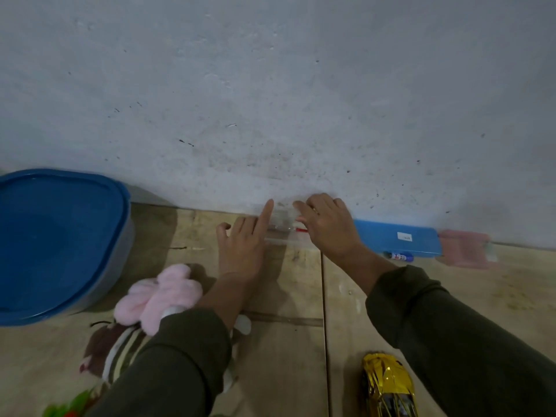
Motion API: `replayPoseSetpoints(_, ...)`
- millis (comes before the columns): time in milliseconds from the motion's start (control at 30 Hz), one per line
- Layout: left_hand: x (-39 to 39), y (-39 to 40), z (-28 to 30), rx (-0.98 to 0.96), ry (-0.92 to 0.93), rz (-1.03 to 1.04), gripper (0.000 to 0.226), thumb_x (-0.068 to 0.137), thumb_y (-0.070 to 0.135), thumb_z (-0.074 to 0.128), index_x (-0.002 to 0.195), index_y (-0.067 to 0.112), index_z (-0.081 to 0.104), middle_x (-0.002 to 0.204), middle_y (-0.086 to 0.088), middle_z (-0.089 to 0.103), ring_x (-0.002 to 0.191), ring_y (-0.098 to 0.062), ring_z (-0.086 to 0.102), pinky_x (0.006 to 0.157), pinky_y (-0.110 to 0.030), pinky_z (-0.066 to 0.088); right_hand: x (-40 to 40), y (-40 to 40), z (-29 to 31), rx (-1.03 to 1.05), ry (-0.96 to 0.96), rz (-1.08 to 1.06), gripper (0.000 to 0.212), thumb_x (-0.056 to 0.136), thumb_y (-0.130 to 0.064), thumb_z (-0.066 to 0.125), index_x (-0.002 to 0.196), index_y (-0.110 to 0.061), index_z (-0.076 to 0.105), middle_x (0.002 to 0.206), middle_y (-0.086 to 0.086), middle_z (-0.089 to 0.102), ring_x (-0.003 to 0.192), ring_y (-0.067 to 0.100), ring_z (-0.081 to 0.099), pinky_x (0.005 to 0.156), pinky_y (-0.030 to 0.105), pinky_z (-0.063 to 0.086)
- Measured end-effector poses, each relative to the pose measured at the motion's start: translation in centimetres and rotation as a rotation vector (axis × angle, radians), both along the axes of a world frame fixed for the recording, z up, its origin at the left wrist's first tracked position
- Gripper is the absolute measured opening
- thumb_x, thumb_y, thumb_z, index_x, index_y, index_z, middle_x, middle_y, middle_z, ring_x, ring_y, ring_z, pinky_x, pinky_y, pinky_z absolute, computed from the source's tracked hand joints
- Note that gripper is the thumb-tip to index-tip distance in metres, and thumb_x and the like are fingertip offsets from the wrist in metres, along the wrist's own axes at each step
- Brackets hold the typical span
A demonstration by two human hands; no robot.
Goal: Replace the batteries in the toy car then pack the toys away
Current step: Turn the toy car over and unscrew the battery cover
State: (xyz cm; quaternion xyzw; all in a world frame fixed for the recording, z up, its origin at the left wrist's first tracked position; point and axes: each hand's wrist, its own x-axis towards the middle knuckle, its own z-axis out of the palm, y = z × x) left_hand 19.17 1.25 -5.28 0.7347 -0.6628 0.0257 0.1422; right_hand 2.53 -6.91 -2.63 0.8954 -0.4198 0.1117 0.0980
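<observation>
A small clear plastic box (282, 233) lies on the floor against the wall; something red shows inside it. My left hand (243, 251) rests at its left side with the index finger stretched along the box. My right hand (328, 227) lies over its right end, fingers spread on the top. A shiny gold toy car (388, 386) stands on the floor at the bottom right, below my right sleeve. A pink plush toy (159, 296) and a brown striped soft toy (111, 353) lie by my left forearm.
A large tub with a blue lid (57, 236) sits at the left by the wall. A flat blue box (397, 237), a pink pouch (466, 249) and a small glue stick (400, 256) lie along the wall at the right. Something green (69, 407) lies at the bottom left.
</observation>
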Motion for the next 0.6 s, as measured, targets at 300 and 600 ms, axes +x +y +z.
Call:
replayPoseSetpoints(300,-0.8,-0.5,2.1,0.219,0.026,0.03,0.087,0.097,0.019,0.046,0.145,0.03,-0.026,0.116,-0.007,0.061,0.106,-0.024,0.051,0.09,-0.037,0.037,0.8,1.8,0.5,-0.082,-0.124,-0.131,0.032,0.081,-0.029,0.067,0.109,-0.015,0.061,0.101,0.01,0.064,0.09,0.025,0.061,0.075,0.035,0.05)
replayPoseSetpoints(600,-0.5,-0.5,1.9,0.282,0.042,0.06,0.094,0.097,0.028,0.051,0.144,0.022,-0.031,0.127,-0.011,0.059,0.112,-0.027,0.053,0.096,-0.04,0.04,1.7,5.1,-3.6,0.244,-0.063,-0.191,0.027,0.09,-0.029,0.059,0.113,-0.014,0.059,0.109,0.006,0.064,0.105,0.025,0.057,0.091,0.039,0.047)
